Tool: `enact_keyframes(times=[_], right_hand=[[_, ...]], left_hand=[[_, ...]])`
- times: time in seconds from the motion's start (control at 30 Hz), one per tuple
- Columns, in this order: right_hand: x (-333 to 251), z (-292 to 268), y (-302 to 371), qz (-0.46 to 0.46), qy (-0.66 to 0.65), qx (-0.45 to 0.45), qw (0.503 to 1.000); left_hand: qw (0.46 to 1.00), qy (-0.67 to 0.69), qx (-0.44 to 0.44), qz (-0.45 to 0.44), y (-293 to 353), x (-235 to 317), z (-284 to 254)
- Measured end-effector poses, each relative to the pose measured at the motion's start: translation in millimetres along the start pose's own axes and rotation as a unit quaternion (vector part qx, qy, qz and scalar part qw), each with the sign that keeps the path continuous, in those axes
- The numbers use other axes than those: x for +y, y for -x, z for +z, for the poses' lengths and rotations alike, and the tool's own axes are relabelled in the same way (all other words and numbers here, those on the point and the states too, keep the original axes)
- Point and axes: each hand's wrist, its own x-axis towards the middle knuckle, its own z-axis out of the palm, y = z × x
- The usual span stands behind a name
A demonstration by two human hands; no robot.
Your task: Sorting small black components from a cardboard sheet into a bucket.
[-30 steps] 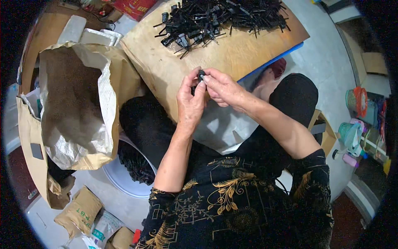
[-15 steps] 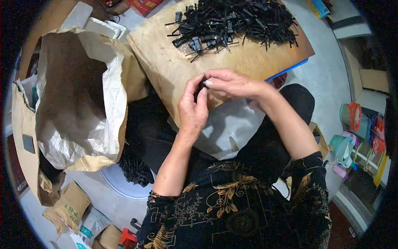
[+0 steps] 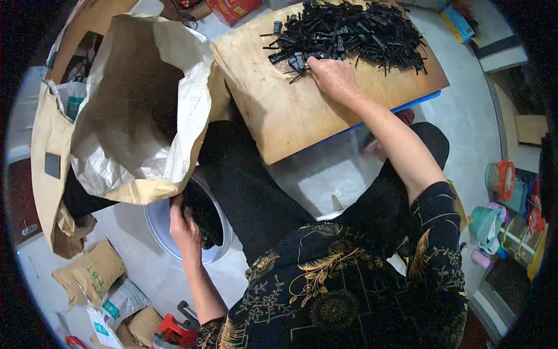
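My right hand (image 3: 336, 80) is at the near edge of a heap of small black plastic parts (image 3: 366, 38), its thumb and fingers pinched on one of them. The parts look like buckles or clips with thin stems. They lie on a wooden board (image 3: 261, 99). Low on the left, my left hand (image 3: 185, 230) is at a white bucket (image 3: 163, 235) that has more black pieces (image 3: 208, 218) in it. Its fingers are curled together beside the bag's lower rim; what they hold, if anything, is hidden.
A large paper sack (image 3: 197, 116) with a pale lining gapes left of the board, its rim overhanging the bucket. Packed brown bags (image 3: 90, 272) and a red tool-like object (image 3: 174, 333) lie at lower left. Baskets and colourful goods (image 3: 500, 180) stand at right.
My hands were together over the board's near edge around a small black piece. Now they are apart: the left has gone down to the bucket, the right forward to the heap.
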Motion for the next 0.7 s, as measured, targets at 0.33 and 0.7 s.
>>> enact_keyframes(times=[0.33, 0.7], right_hand=[[-28, -39, 58, -0.031, -0.389, 0.087, 0.916], [-37, -67, 134, -0.015, -0.448, 0.069, 0.891]], left_hand=[[0.859, 0.497, -0.119, 0.001, -30, 146, 23], [0.495, 0.779, -0.36, -0.135, -89, 228, 107]])
